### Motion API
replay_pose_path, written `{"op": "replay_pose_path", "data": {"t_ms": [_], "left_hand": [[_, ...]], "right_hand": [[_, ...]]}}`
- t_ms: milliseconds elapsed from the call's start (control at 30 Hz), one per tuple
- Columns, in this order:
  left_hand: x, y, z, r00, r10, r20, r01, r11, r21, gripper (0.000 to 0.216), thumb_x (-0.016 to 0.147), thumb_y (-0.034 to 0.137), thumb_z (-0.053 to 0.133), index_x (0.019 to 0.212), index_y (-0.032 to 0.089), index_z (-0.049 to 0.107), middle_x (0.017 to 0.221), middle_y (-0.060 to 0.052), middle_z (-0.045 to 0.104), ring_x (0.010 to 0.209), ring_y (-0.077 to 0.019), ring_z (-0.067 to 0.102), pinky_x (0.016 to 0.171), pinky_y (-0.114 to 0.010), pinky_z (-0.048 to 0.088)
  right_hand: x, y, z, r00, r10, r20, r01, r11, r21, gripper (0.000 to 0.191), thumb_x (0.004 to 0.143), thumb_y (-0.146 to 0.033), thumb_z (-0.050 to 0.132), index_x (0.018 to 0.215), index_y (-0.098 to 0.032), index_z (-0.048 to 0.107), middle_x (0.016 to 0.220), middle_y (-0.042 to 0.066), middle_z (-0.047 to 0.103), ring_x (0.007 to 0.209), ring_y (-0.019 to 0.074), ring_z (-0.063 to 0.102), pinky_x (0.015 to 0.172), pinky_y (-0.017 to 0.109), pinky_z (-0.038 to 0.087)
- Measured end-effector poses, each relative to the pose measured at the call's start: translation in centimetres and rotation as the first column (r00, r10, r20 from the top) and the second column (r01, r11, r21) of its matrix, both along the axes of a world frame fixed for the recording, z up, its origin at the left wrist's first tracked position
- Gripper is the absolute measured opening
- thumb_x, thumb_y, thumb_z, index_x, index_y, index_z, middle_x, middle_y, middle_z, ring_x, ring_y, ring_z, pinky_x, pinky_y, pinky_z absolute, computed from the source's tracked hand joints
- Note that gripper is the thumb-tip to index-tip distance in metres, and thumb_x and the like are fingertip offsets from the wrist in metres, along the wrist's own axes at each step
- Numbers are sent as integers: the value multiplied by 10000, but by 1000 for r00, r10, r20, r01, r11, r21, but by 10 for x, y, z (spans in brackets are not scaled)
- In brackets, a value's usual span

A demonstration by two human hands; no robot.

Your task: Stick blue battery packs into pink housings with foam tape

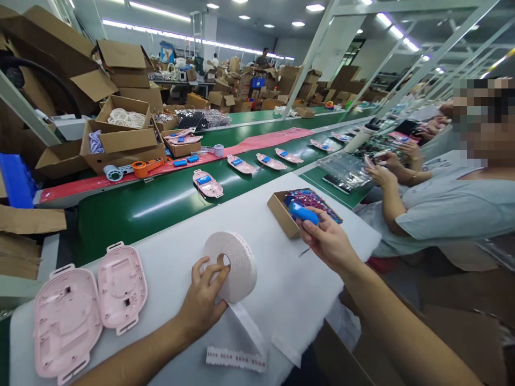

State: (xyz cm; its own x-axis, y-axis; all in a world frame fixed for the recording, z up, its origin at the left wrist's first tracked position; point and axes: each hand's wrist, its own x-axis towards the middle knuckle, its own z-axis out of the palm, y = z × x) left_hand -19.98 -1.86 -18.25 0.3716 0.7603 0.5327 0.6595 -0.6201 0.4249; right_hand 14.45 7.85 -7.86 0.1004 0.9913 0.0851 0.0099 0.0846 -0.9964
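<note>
Our right grip (328, 239) pinches a blue pack (304, 213) by the box (282, 215); our left grip (204, 301), loosely curled, holds the roll (241, 262). Belt shells (216, 188) carry packs; two table shells (123, 284) have none yet.

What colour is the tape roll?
The tape roll is white, with reddish print on its loose end; head view shows it best.

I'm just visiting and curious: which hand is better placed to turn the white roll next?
Probably the left hand: it touches the white roll at its central hole. The right hand is farther off, occupied with a blue block near the cardboard box.
</note>
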Motion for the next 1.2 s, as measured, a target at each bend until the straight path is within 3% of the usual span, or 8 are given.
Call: {"op": "replay_pose_path", "data": {"t_ms": [167,300,400,600,800,1000,1100,1200], "left_hand": [[-1,2,0,1000,24,-15,-24,1000,10,701,764,3,631,1430,207,551,1278,-127,605,1365,-415,393,1018,-600,562],[-1,3,6,997,36,-63,-33,999,43,680,776,-1,622,1420,215,582,1251,-117,640,1352,-406,402,1020,-587,540],[-2,2,10,995,50,-91,-41,994,97,658,762,-8,632,1388,196,620,1225,-105,677,1290,-366,447,1063,-548,499],[-2,0,8,990,90,-106,-79,992,102,689,747,8,674,1397,235,656,1211,-67,716,1178,-312,489,1040,-450,455],[-3,0,8,994,56,-90,-48,995,89,665,767,8,695,1397,218,650,1237,-57,720,1102,-283,499,1023,-433,402],[-1,-4,14,980,123,-159,-112,991,76,627,824,137,795,1420,250,637,1217,-56,723,1017,-266,490,914,-429,397],[0,-7,17,979,133,-157,-117,987,108,653,835,272,855,1442,235,618,1181,-66,728,963,-260,476,880,-428,395],[-3,-7,18,982,138,-126,-122,984,128,639,847,276,841,1438,216,608,1156,-75,729,947,-261,483,860,-422,395]], "right_hand": [[-12,-33,11,897,217,385,-207,976,-68,512,735,-561,910,1099,-238,753,1006,68,721,877,231,655,734,328,560],[-17,-43,15,876,437,206,-403,896,-185,629,847,-593,819,1349,-240,681,1275,157,729,1155,340,694,973,472,578],[-24,-49,13,899,424,110,-403,899,-172,651,891,-599,777,1408,-246,600,1151,149,774,1046,328,743,916,490,605],[-46,-56,13,724,395,566,-404,907,-117,448,944,-533,723,1276,-234,744,1064,109,792,983,294,727,891,423,592],[-67,-60,13,662,411,627,-453,886,-103,473,977,-516,660,1330,-212,741,1052,103,804,920,264,735,856,368,591],[-78,-63,-16,826,421,375,-377,907,-187,630,897,-496,780,1442,-213,639,1081,80,779,951,259,724,893,406,603],[-90,-72,-47,965,260,32,-252,955,-157,646,825,-471,867,1386,-237,649,1149,91,773,1042,281,733,941,453,612],[-108,-86,-74,970,62,-234,-95,987,-133,660,769,-449,923,1338,-255,649,1185,112,778,1076,308,745,973,509,612]]}}
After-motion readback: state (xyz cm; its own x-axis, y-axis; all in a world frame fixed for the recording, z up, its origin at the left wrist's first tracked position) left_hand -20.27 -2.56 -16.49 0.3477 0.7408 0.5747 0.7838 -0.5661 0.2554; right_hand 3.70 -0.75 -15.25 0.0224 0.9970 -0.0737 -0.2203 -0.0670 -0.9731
